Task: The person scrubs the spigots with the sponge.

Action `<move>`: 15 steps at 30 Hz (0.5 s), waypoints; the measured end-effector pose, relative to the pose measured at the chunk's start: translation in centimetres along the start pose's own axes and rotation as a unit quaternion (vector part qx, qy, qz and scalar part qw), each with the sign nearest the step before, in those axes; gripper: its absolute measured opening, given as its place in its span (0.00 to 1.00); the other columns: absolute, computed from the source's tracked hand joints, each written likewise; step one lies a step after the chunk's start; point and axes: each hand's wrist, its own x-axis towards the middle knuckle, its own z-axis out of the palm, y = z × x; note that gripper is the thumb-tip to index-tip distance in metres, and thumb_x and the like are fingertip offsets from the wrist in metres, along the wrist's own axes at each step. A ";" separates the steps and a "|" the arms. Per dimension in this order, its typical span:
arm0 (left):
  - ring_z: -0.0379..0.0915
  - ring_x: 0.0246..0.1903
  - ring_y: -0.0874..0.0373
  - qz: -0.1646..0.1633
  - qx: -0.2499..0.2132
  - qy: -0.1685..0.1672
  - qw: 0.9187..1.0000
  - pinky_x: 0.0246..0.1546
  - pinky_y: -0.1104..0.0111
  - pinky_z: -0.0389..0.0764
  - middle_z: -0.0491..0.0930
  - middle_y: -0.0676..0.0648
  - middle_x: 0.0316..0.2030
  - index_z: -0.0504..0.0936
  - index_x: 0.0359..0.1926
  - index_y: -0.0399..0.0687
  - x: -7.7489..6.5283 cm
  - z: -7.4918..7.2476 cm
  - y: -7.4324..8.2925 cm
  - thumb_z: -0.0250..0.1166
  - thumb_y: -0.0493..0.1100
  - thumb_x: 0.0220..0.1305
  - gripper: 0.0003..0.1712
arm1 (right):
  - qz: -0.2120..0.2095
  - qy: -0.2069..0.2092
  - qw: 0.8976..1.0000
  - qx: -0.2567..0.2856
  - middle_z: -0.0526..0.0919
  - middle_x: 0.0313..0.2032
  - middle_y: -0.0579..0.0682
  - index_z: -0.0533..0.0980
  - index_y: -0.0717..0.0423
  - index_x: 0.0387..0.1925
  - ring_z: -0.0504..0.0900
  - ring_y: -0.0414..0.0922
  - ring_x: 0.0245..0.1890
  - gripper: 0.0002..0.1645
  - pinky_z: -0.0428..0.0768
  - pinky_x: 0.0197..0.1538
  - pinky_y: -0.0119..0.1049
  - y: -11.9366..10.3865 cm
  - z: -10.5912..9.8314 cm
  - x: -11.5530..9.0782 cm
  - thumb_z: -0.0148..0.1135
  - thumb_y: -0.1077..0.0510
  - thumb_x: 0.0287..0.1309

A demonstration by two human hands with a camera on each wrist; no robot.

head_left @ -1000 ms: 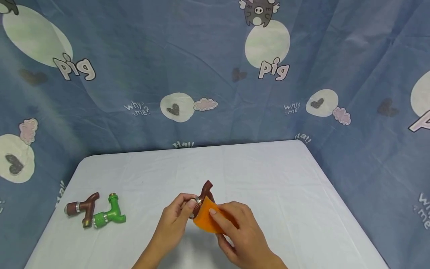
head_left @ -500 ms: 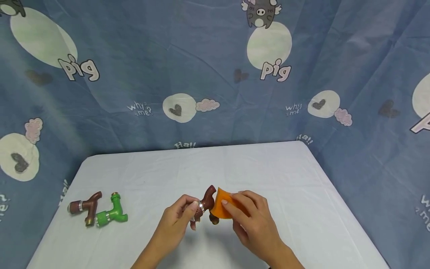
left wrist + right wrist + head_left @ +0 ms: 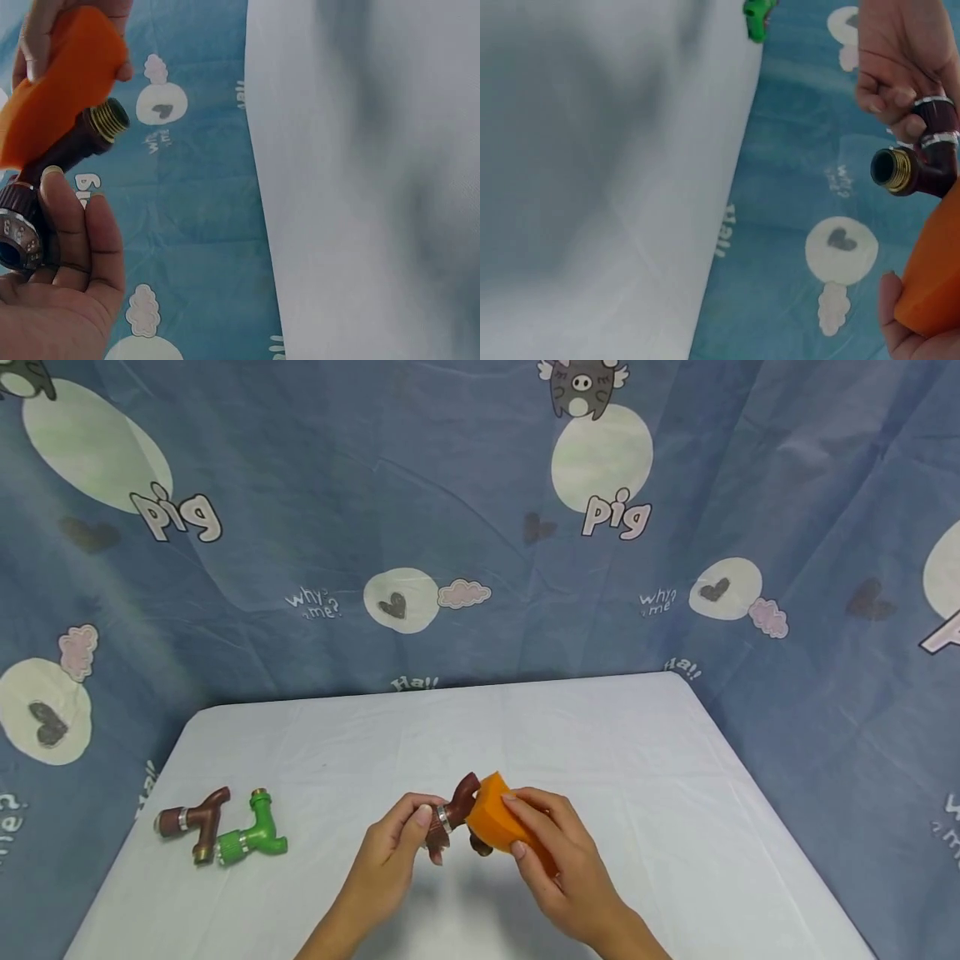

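In the head view, my left hand [image 3: 386, 860] grips the ribbed knob of a dark brown water tap [image 3: 462, 797] above the table. My right hand [image 3: 558, 868] pinches an orange sponge [image 3: 497, 818] between thumb and fingers and presses it against the tap's body by the spout. The sponge is bent and hides part of the body. Below it shows the tap's inlet end. In the left wrist view the brass thread [image 3: 109, 120] sticks out beside the sponge. From the right wrist, the threaded inlet [image 3: 896, 169] faces the camera, with the left hand's fingers curled near the knob.
A second brown tap [image 3: 197, 821] and a green tap [image 3: 257, 833] lie close together at the left of the white-covered table [image 3: 600, 760]. Behind and beside the table hangs a blue printed curtain [image 3: 480, 518].
My right hand has carried the sponge rightward from the tap's lower front to the body near the spout. The tap has tilted, and its inlet end now shows. My left hand keeps its grip.
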 end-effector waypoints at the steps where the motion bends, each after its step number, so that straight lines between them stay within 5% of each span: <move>1: 0.81 0.30 0.52 0.005 0.001 0.000 1.000 0.34 0.63 0.88 0.83 0.47 0.33 0.80 0.54 0.48 0.0 0.0 0.0 0.47 0.44 0.86 0.14 | -0.004 0.001 1.000 -0.008 0.75 0.64 0.57 0.74 0.58 0.69 0.77 0.51 0.59 0.27 0.77 0.65 0.31 0.0 0.1 0.0 0.62 0.63 0.71; 5: 0.81 0.29 0.52 0.008 0.000 0.004 1.000 0.35 0.63 0.87 0.83 0.47 0.34 0.79 0.55 0.47 0.1 0.0 -0.1 0.47 0.44 0.86 0.14 | -0.018 -0.002 0.999 -0.041 0.75 0.63 0.57 0.76 0.56 0.68 0.76 0.51 0.58 0.24 0.76 0.65 0.29 0.2 0.3 -0.2 0.59 0.58 0.74; 12: 0.81 0.27 0.52 0.008 -0.002 0.024 1.000 0.38 0.63 0.87 0.83 0.47 0.34 0.79 0.54 0.47 0.3 -0.3 -0.3 0.48 0.44 0.86 0.14 | -0.008 -0.015 0.998 -0.062 0.77 0.62 0.54 0.78 0.52 0.66 0.77 0.49 0.56 0.31 0.78 0.62 0.29 0.9 0.2 -0.7 0.65 0.64 0.59; 15: 0.81 0.28 0.51 0.002 -0.007 0.023 1.000 0.37 0.63 0.87 0.83 0.47 0.34 0.80 0.54 0.47 0.3 -0.3 -0.3 0.47 0.44 0.86 0.14 | 0.004 -0.007 0.999 -0.045 0.76 0.63 0.54 0.77 0.54 0.67 0.78 0.49 0.57 0.31 0.77 0.63 0.28 1.0 0.0 -0.6 0.65 0.65 0.61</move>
